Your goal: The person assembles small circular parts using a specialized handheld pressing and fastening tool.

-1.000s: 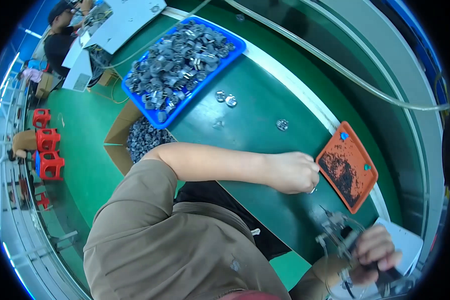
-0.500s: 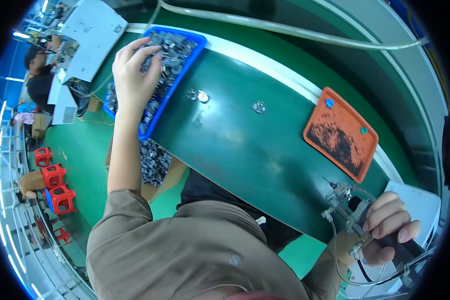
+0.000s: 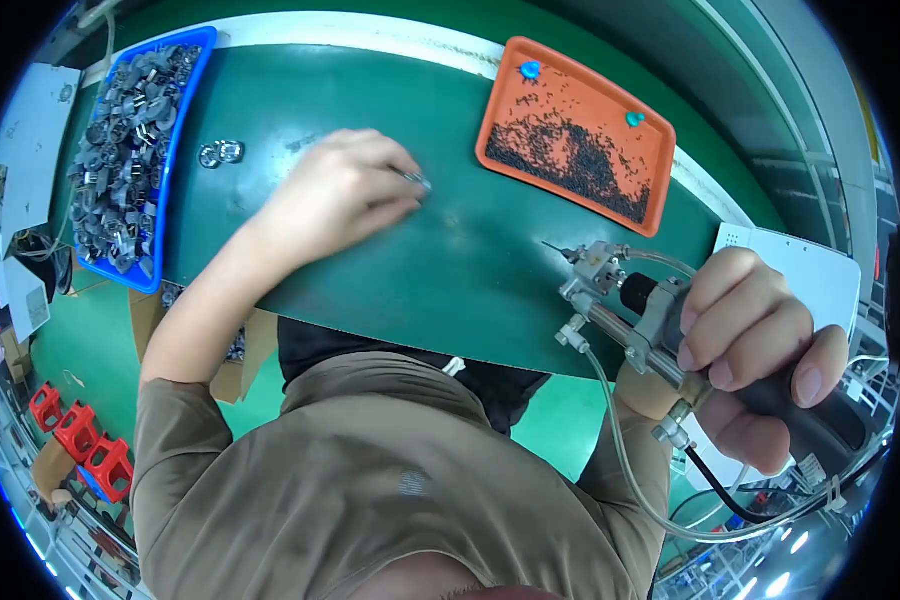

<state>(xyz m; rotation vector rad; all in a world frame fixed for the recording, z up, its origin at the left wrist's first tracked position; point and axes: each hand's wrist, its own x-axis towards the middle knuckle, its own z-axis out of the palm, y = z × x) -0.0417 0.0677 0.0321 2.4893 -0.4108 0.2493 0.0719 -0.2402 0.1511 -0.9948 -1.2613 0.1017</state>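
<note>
Though full, our parts tray (image 3: 201, 65); bits (image 3: 580, 165) in orange tray (image 3: 590, 95); half-hidden piece (image 3: 416, 180) in left hand (image 3: 345, 190), tool (image 3: 658, 310) in right hand (image 3: 755, 330).

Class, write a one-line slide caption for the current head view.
Right hand gripping a tool, left hand pinching a small part between blue tray and orange tray.

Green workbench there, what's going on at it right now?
A person's right hand holds a silver-and-black metal tool, its thin tip over the green tabletop. The left hand, between a blue plastic tray of grey parts and an orange plastic tray of tiny black pieces, pinches something small and shiny.
</note>
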